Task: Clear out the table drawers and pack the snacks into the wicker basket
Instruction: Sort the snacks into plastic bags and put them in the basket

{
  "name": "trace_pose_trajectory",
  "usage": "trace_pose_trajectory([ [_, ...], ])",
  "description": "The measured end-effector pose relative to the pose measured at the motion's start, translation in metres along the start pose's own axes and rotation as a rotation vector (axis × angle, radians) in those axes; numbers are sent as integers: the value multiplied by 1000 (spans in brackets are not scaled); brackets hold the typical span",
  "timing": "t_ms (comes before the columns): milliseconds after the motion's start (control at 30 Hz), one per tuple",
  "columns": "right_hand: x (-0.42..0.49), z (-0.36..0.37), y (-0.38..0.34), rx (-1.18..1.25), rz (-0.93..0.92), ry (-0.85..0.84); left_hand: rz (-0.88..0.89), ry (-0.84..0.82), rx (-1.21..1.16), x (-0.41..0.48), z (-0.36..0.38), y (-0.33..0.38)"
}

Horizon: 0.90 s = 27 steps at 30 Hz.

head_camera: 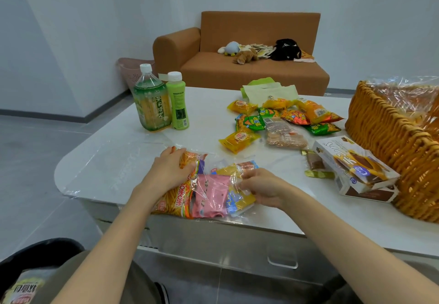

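Note:
A bundle of snack packets (209,192) in clear wrap lies at the near edge of the white table (114,161): an orange stick-snack bag, a pink packet, yellow and blue ones. My left hand (169,167) grips the orange bag at the bundle's left. My right hand (261,188) holds the yellow and blue packets on its right. The wicker basket (389,142), lined with clear film, stands at the table's right edge. Loose small snack bags (280,118) lie mid-table. Two white snack boxes (356,166) lean against the basket. The drawer front (282,259) below looks closed.
Two green drink bottles (161,101) stand at the table's far left. Green paper bags (268,90) lie at the far edge. A brown sofa (237,66) with plush toys is behind. Another snack bag (23,289) rests on my lap, bottom left.

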State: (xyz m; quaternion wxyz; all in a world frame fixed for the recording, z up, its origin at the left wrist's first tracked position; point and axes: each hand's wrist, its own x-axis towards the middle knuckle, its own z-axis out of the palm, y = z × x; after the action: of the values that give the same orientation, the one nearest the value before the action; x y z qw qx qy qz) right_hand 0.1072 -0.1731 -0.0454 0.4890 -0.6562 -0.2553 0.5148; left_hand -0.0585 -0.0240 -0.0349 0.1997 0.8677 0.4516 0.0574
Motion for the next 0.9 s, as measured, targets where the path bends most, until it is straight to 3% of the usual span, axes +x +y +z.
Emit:
trace_pose_trajectory([
  [200,2,-27,1,-356,-114,341,2,-12,6,-1,1,6],
  [433,8,2,12,-153,-42,214,-41,-32,8,-2,2,12],
  [567,6,4,3,159,64,57,-53,-36,-4,-1,1,11],
  [633,4,-1,-1,26,85,42,-52,-40,4,-1,1,12],
  [733,2,-10,-3,-434,-2,142,-51,-36,13,-2,0,12],
  [900,4,-5,-1,-524,-62,218,-50,-27,12,-2,0,13],
])
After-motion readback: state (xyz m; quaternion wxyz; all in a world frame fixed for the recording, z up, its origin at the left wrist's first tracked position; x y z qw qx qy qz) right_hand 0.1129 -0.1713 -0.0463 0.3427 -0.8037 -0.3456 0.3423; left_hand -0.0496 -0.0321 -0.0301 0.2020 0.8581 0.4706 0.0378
